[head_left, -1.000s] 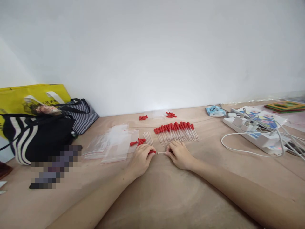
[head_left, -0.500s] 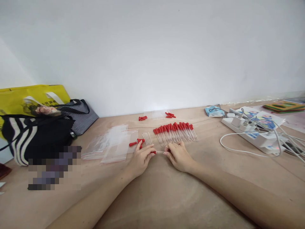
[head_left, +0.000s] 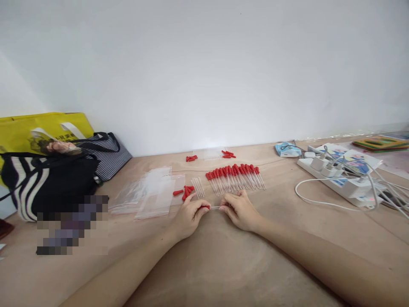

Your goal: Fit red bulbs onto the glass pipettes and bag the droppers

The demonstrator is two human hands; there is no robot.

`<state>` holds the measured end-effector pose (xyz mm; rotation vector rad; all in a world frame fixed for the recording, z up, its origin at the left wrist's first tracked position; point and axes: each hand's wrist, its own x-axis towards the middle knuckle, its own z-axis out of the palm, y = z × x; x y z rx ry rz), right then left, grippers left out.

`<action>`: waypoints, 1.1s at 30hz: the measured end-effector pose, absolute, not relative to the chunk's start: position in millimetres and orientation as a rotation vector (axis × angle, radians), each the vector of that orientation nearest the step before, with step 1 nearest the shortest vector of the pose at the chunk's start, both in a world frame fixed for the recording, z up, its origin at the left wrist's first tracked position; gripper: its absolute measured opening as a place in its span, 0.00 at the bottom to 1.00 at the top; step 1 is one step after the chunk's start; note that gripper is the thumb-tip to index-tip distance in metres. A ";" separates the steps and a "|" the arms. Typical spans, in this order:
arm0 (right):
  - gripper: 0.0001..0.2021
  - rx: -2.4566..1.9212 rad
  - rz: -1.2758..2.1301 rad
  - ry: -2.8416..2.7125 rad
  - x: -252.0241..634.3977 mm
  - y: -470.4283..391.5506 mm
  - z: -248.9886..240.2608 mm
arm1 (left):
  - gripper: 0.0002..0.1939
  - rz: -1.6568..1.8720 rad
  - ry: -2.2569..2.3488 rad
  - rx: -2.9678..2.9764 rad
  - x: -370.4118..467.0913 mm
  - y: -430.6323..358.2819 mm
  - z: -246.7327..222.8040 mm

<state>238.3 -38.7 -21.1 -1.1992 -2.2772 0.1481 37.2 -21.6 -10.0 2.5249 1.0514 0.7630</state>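
My left hand (head_left: 189, 216) pinches a red rubber bulb (head_left: 206, 207) at the table's middle. From the bulb a thin clear tube (head_left: 215, 207) runs right into the closed fingers of my right hand (head_left: 238, 210). Beyond my right hand lies a row of clear droppers with red bulbs (head_left: 234, 177). Several bare clear tubes (head_left: 198, 186) rest left of that row. Loose red bulbs (head_left: 186, 194) lie just beyond my left hand, and one more (head_left: 178, 193) sits to their left.
Clear zip bags (head_left: 153, 196) lie at the left. Two small red piles (head_left: 191, 158) (head_left: 228, 154) are near the wall. Black, striped and yellow bags (head_left: 54, 183) stand far left. A white power strip (head_left: 338, 181) with cables and a blue packet (head_left: 287, 149) are at the right.
My left fingers have shifted slightly, showing more of the loose bulbs behind them. The bulb and tube between my hands have moved down a little.
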 end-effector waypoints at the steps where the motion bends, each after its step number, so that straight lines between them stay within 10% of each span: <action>1: 0.06 -1.196 0.135 -2.283 238.4 -38.8 -21.4 | 0.10 0.753 1.055 2.519 37.1 -21.8 -10.1; 33: 0.11 -1.219 0.307 -2.243 222.4 -44.1 -27.6 | 0.08 0.813 0.834 2.694 40.2 -26.5 -16.7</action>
